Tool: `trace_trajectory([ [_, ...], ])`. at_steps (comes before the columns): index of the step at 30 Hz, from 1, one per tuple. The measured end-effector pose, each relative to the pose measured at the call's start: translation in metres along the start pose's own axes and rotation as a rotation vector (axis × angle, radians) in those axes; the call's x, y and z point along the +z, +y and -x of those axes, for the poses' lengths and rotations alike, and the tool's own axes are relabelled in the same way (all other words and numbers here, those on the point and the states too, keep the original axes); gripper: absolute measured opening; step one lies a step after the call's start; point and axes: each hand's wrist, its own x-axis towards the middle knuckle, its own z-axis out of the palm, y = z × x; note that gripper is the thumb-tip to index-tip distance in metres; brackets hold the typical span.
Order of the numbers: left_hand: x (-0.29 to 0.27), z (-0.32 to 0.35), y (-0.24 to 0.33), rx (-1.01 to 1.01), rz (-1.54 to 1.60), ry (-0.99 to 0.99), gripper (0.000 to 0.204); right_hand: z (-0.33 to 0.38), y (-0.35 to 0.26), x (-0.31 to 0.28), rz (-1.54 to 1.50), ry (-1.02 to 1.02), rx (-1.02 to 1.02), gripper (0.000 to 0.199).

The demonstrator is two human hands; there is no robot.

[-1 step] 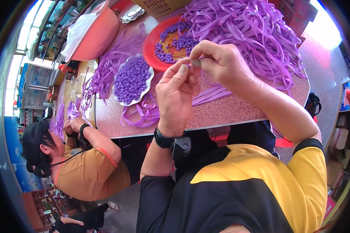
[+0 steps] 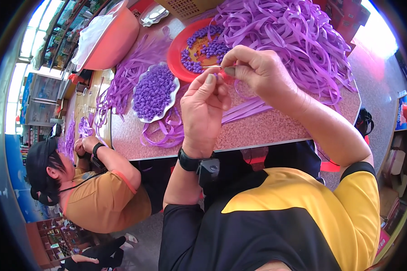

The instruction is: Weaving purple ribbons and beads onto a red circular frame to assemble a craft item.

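Observation:
My left hand (image 2: 205, 106) and my right hand (image 2: 255, 72) meet fingertip to fingertip above the speckled pink table (image 2: 267, 128). The left thumb and forefinger pinch a small purple ribbon piece (image 2: 218, 77). My right fingers pinch a thin pale pin (image 2: 211, 66) that points left over the red plate (image 2: 172, 56). The plate holds small purple ribbon knots. Just left of my left hand, a scalloped white dish (image 2: 142, 118) is heaped with more of them. A black watch sits on my left wrist.
A big heap of purple ribbon strips (image 2: 298, 31) covers the table's far right. Loose ribbon loops (image 2: 165, 131) lie near the front edge. A pink basin (image 2: 117, 38) and a woven basket (image 2: 185, 7) stand at the back. A person in an orange shirt (image 2: 104, 203) works at left.

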Motion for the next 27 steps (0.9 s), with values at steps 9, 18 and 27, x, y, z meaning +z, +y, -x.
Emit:
trace_trajectory([
  [9, -0.027, -0.012, 0.006, -0.042, 0.259, -0.069, 0.017, -0.001, 0.005, -0.004, 0.196, -0.051, -0.048, 0.01],
  [18, -0.027, -0.009, 0.002, -0.051, 0.248, -0.068, 0.017, -0.001, 0.007, -0.001, 0.228, -0.022, -0.08, 0.009],
  [27, -0.009, 0.0, -0.012, -0.06, 0.143, 0.004, 0.021, 0.004, 0.004, 0.004, 0.27, 0.017, -0.021, 0.011],
])
